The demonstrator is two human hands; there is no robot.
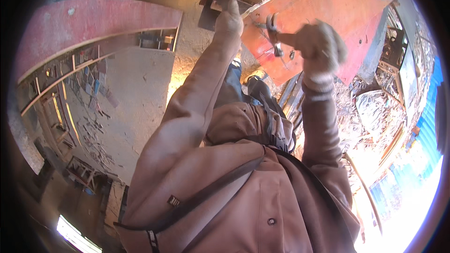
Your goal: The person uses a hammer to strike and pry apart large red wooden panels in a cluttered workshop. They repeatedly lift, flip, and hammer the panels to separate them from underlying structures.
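Note:
My right hand (323,49), smeared by motion, is closed round the handle of a claw hammer (273,33). The metal head hangs over a worn orange-red panel (323,4), left of the fist. At that panel's left edge is my left hand (228,21), with its thumb pointing away from me. The fingers look curled round the edge, though their tips are hidden. A dark hole and scratches mark the panel's surface near the hammer.
On the left lies a long, faded red panel (103,16) with a curved look. Wooden frames (61,117) and scattered scraps (96,140) lie below it. More debris (375,112) covers the ground on the right, near blue corrugated sheeting (422,136). My shoes (255,77) show between my arms.

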